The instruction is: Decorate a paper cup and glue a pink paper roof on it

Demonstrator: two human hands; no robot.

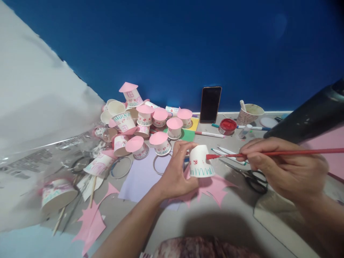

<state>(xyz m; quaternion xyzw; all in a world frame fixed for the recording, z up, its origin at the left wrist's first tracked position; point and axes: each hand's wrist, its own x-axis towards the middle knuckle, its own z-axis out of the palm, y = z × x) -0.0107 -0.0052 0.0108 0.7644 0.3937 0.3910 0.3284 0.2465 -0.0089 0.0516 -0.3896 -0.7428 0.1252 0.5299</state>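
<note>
My left hand (178, 172) is closed around a white paper cup (202, 165), which it holds upside down above the table. Red dabs and a green zigzag line decorate the cup's side. Between the fingers and thumb of my right hand (287, 166) is a red paintbrush (228, 155). Its red-coated tip meets the cup's right side, or comes very close to it. Beneath the cup lie pink paper scraps (215, 191) and a lilac sheet (137, 179). Black-handled scissors (256, 181) rest under my right hand, beside several markers (228, 151).
Several decorated cups with pink cone roofs (158, 138) crowd the left side. Toward the blue wall stand a phone (211, 104), a red paint pot (227, 126) and a used cup (249, 114). A dark cylinder (309, 111) slants in from the right. Clear plastic (40, 161) covers the far left.
</note>
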